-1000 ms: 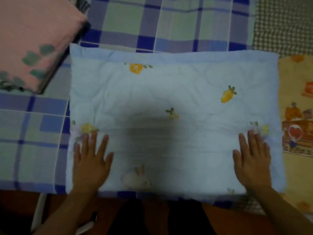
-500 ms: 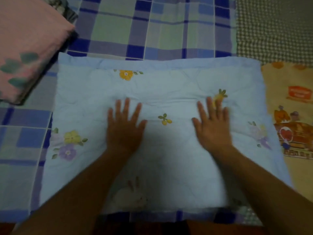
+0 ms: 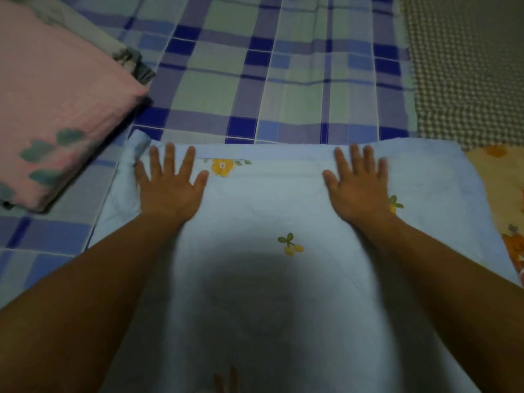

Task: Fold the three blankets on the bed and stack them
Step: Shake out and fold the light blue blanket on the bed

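- Both hands have slid from the middle of the blanket up to its far edge since half a second ago, and the camera has leaned in closer.
- Head view: the pale blue quilted blanket with small yellow fruit and flower prints lies folded flat on the blue, green and white checked bed sheet, and its near edge runs out of the bottom of the picture.
- Left hand rests palm down near the blanket's far left corner, fingers straight and spread wide, holding nothing.
- Right hand lies flat near the far edge on the right, fingers straight and fanned; their tips are slightly blurred.
- That far left corner of the blanket is bunched into a small raised lump just beside the left hand.
- Dark shadow covers the blanket's middle between the forearms, so its prints there are hard to make out.
- Folded pink blanket with grey-green leaf prints sits at the left, cut off by the frame.
- Orange cartoon-print cloth shows only partly at the right edge, and a brown-and-white gingham cloth lies beyond it.
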Tool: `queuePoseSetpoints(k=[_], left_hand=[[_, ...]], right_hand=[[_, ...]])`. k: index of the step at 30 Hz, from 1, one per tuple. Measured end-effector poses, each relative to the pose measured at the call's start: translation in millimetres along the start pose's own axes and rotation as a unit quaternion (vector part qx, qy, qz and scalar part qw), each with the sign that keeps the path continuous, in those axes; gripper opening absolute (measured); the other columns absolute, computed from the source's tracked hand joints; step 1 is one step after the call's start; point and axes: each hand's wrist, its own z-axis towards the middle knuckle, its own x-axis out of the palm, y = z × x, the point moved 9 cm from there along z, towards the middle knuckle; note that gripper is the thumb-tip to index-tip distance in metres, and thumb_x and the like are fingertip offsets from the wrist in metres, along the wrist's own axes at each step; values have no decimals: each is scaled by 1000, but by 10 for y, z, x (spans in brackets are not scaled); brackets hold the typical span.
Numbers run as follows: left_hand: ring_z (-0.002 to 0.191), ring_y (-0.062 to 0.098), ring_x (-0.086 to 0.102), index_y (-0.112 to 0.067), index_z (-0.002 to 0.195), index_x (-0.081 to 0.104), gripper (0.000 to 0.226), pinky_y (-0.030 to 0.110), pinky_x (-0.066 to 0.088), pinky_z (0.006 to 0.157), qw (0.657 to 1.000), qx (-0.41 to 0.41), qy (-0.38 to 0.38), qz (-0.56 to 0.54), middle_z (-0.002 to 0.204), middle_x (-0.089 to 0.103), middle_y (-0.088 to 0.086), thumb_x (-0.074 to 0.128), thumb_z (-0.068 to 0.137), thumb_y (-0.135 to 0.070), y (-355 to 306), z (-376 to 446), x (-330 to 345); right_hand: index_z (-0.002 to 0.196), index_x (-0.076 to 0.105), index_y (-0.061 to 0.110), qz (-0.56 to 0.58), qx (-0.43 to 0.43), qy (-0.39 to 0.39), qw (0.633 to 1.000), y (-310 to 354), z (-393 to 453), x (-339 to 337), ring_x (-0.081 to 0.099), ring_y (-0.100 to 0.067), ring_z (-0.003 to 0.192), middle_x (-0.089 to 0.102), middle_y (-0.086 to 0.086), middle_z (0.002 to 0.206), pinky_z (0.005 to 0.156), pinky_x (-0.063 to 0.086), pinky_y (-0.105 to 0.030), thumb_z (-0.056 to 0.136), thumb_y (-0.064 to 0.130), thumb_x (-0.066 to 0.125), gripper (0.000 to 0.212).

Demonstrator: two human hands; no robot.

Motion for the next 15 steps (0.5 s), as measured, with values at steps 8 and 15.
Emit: queuePoseSetpoints(k=[8,15], left_hand=[[153,39,-5,-22,160,3,68,63,0,120,994,25,-95,-52,166,-5,17,20,102,-54,-640,-891,-537],[152,41,9,-28,157,27,66,61,15,119,991,104,73,-46,166,10,16,33,96,-53,-970,-3132,422]], right_hand=[[157,19,12,62,138,-114,982,-771,-548,-402,5,-43,150,10,-24,163,119,8,-62,102,43,20,63],[155,33,20,103,-19,-14,994,47,-2828,176,9,-35,152,17,-14,164,120,16,-57,99,41,42,60]])
